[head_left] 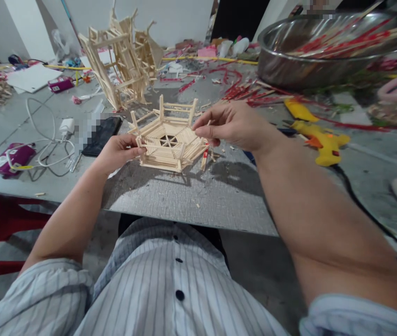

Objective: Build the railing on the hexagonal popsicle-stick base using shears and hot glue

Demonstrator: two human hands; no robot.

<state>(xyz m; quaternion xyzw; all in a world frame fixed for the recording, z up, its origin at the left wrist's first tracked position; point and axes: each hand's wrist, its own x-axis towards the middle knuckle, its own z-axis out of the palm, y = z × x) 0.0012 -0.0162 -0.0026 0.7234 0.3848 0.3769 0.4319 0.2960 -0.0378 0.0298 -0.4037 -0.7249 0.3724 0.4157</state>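
Pale, open-topped hexagonal stick frame (165, 151)

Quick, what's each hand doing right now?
Left hand: closed, holding the stick frame at its left side.
Right hand: pinched closed near its right side; held item cannot be told.

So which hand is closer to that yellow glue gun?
Right: the right hand is left of the glue gun, apart from it; the left hand is farther left, touching the stick frame.
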